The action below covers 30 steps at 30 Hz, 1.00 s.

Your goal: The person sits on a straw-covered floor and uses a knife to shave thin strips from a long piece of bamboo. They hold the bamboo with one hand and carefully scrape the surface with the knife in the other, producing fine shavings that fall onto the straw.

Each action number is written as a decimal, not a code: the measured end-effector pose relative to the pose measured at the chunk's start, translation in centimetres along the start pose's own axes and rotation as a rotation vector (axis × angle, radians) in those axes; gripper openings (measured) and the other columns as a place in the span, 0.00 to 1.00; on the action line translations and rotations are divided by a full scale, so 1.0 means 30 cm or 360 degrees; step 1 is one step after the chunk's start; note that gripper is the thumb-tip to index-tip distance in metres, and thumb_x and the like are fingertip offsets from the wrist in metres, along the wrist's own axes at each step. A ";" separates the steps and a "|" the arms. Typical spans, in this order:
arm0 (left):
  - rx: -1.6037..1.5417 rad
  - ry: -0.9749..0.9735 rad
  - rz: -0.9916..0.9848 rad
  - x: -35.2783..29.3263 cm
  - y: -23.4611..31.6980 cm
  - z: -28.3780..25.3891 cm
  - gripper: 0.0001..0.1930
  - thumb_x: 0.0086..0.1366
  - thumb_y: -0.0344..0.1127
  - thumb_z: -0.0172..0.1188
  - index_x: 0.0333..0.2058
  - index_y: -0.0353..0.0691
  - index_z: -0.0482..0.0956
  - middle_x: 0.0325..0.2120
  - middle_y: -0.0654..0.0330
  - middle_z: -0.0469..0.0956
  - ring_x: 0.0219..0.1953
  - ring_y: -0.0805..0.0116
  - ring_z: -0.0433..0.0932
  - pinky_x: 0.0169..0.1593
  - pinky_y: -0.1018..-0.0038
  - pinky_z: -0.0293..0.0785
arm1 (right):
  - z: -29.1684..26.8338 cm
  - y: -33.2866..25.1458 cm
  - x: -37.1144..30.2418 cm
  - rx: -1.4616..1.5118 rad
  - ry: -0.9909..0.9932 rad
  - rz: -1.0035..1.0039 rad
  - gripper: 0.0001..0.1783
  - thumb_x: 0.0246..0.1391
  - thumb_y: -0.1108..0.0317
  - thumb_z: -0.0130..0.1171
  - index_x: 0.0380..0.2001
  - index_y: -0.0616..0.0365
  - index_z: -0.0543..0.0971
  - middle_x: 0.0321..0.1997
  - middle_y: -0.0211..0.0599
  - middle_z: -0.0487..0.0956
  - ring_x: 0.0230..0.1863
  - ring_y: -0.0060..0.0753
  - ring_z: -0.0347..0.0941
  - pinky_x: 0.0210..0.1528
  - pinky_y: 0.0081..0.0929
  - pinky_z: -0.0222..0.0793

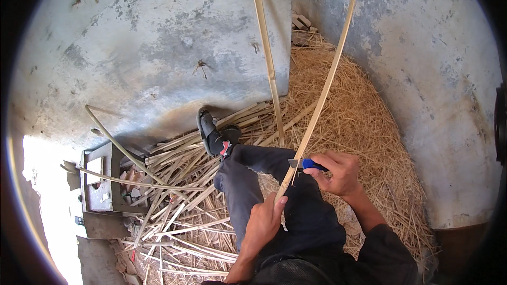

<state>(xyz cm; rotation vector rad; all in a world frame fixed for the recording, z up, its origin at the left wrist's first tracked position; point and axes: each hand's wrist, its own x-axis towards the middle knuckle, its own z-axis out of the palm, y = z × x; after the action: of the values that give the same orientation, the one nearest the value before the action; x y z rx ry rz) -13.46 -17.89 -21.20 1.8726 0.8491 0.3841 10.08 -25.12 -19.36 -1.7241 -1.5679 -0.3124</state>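
Near the middle of the floor, a person sits with one leg [248,179] stretched out over a pile of split bamboo sticks [179,200]. The left hand [264,221] has its grip pinching the near end of a long bamboo strip [322,89]. The strip slants up and away to the far right. The right hand [338,171] has its grip wrapped tight around a knife with a blue handle [306,164], and the blade touches the strip just above the left hand. Dry straw [359,116] lies on the right. A second strip [266,53] stands close by on the left.
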 end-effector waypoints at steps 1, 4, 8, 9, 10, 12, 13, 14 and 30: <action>0.0006 0.0003 0.0000 -0.006 -0.006 0.002 0.19 0.81 0.45 0.53 0.37 0.32 0.73 0.22 0.35 0.76 0.31 0.27 0.78 0.33 0.42 0.70 | -0.004 0.001 -0.002 -0.0022 -0.0046 -0.0014 0.18 0.58 0.47 0.73 0.37 0.49 0.88 0.23 0.29 0.81 0.19 0.34 0.77 0.22 0.32 0.70; 0.0023 0.0001 -0.0022 -0.021 -0.017 -0.001 0.18 0.81 0.44 0.53 0.37 0.32 0.74 0.23 0.35 0.76 0.31 0.27 0.78 0.33 0.42 0.70 | -0.018 -0.006 -0.004 -0.0070 -0.0204 -0.0009 0.19 0.59 0.47 0.72 0.37 0.52 0.89 0.25 0.32 0.84 0.21 0.36 0.80 0.23 0.31 0.72; -0.0008 -0.0065 -0.0099 -0.085 -0.024 -0.011 0.17 0.82 0.44 0.51 0.40 0.33 0.76 0.26 0.35 0.76 0.35 0.26 0.76 0.34 0.45 0.69 | 0.012 0.108 0.030 0.0086 0.0225 0.0166 0.19 0.61 0.49 0.71 0.37 0.56 0.89 0.30 0.37 0.87 0.24 0.38 0.83 0.25 0.31 0.75; -0.0029 -0.0091 -0.0114 -0.110 -0.029 -0.013 0.17 0.82 0.43 0.49 0.40 0.34 0.76 0.26 0.34 0.76 0.37 0.26 0.76 0.35 0.45 0.69 | -0.009 0.146 0.045 0.0048 0.0207 0.0227 0.19 0.62 0.50 0.71 0.37 0.57 0.88 0.31 0.38 0.87 0.25 0.39 0.84 0.26 0.32 0.76; 0.0016 -0.0101 -0.0152 -0.129 -0.043 -0.012 0.17 0.82 0.43 0.49 0.41 0.34 0.76 0.26 0.35 0.76 0.36 0.26 0.76 0.35 0.46 0.70 | -0.022 0.165 0.052 0.0010 0.0188 0.0288 0.19 0.62 0.50 0.71 0.37 0.57 0.88 0.32 0.39 0.88 0.26 0.39 0.85 0.26 0.32 0.77; 0.0106 -0.0118 -0.0232 -0.155 -0.067 -0.017 0.17 0.82 0.44 0.50 0.42 0.35 0.77 0.26 0.37 0.77 0.35 0.28 0.78 0.36 0.47 0.71 | -0.026 0.160 0.047 -0.0027 0.0108 0.0235 0.19 0.62 0.51 0.72 0.37 0.58 0.88 0.32 0.40 0.88 0.27 0.39 0.86 0.27 0.32 0.78; 0.0081 -0.0169 -0.0247 -0.157 -0.076 -0.029 0.17 0.82 0.44 0.51 0.44 0.35 0.77 0.28 0.37 0.78 0.37 0.28 0.78 0.38 0.47 0.72 | -0.026 0.156 0.041 -0.0043 0.0067 0.0208 0.19 0.62 0.51 0.72 0.37 0.58 0.88 0.32 0.40 0.88 0.28 0.40 0.86 0.27 0.33 0.79; 0.0056 -0.0220 -0.0262 -0.158 -0.084 -0.045 0.16 0.81 0.45 0.52 0.45 0.35 0.78 0.30 0.36 0.80 0.40 0.28 0.79 0.40 0.46 0.73 | -0.023 0.153 0.032 -0.0030 0.0071 0.0211 0.19 0.61 0.51 0.72 0.38 0.58 0.88 0.33 0.40 0.88 0.28 0.40 0.86 0.28 0.32 0.79; -0.0303 -0.0267 0.0213 0.086 -0.027 0.006 0.18 0.85 0.40 0.43 0.55 0.33 0.77 0.28 0.54 0.79 0.27 0.63 0.78 0.35 0.63 0.73 | -0.035 0.076 0.026 0.0040 0.0123 0.0169 0.19 0.59 0.51 0.73 0.38 0.56 0.87 0.30 0.35 0.86 0.26 0.36 0.85 0.25 0.30 0.76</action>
<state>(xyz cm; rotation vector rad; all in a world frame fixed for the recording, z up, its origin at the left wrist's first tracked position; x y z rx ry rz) -11.84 -16.01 -22.28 1.7605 0.5570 0.3711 12.68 -25.12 -18.99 -1.7480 -1.4136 -0.3009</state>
